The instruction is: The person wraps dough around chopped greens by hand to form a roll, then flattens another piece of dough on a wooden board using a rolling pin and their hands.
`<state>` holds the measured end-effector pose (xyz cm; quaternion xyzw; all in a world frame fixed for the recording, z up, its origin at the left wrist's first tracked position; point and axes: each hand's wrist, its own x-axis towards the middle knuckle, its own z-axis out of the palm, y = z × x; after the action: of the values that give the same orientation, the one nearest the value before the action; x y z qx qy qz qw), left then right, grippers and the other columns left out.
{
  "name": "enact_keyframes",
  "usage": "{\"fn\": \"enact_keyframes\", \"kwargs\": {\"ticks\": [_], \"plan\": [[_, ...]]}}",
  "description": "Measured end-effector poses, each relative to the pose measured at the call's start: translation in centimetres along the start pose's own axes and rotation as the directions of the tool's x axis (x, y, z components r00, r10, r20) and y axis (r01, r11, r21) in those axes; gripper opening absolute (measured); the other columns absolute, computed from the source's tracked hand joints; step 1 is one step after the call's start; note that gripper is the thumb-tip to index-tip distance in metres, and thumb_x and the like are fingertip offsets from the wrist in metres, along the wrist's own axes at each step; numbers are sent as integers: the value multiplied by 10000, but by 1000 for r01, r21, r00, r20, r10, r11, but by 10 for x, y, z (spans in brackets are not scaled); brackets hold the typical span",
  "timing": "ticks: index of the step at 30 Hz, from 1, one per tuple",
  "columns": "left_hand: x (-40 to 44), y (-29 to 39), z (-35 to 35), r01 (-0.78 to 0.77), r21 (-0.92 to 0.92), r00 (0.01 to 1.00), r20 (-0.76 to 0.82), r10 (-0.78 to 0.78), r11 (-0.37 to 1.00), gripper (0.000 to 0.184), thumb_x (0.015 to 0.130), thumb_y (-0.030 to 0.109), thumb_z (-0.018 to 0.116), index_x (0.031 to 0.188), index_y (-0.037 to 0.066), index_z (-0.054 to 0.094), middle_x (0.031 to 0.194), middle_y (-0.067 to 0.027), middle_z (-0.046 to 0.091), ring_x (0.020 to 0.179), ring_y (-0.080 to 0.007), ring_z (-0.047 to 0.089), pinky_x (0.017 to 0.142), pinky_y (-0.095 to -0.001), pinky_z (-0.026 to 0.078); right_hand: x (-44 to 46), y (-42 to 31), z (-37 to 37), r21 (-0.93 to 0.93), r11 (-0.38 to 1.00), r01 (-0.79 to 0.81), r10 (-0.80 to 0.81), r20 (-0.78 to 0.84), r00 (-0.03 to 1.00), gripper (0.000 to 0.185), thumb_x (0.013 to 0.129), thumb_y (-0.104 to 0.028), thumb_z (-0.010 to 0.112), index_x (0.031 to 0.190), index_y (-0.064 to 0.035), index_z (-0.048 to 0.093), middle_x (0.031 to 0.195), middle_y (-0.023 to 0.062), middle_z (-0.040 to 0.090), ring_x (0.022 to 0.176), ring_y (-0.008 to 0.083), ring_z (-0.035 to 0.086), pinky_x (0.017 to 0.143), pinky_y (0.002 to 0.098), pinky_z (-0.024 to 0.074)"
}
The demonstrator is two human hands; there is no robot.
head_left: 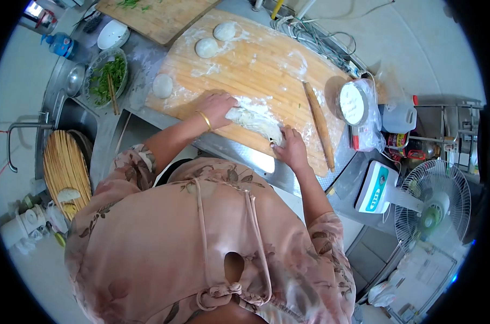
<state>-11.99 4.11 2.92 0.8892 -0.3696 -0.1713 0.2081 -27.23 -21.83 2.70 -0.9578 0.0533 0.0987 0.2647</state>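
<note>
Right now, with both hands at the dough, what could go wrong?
The left hand and right hand are at opposite ends of the long dough, so pulling might tear it. It also lies near the front edge of the board and could slip over. The rolling pin lies loose near the right hand; a bump might set it rolling.

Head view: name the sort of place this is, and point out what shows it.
Most likely a kitchen: a sink tap stands at one side, and a floured wooden board holds dough and a rolling pin.
</note>
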Motion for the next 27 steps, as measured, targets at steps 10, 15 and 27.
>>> {"fn": "enact_keyframes", "kwargs": {"ticks": [10,15,27], "plan": [[40,-15,-9,47,-68,997,-50,-51,997,359,685,131,725,1018,45,623,1035,-158,595,1040,-354,558,902,-420,463,49,-1,-4,-15,998,57,-58,-136,989,493,701,-169,752,1148,-44,589,1036,191,576,1002,370,560,872,437,485],[48,-38,-15,91,14,985,-149,-88,996,394,684,147,741,1042,36,622,1050,-156,604,1052,-354,565,911,-429,464,72,-7,-9,-73,985,157,-166,-155,974,528,711,-161,750,1201,-58,581,1052,179,571,999,354,557,853,426,491],[-1,-8,14,261,-875,558,482,-676,-408,499,884,308,694,1250,17,520,1247,-150,549,1143,-250,552,947,-385,486,58,0,-13,-78,977,196,-208,-201,957,590,678,-204,805,1204,-51,588,1072,171,558,985,349,537,861,437,466]]}}
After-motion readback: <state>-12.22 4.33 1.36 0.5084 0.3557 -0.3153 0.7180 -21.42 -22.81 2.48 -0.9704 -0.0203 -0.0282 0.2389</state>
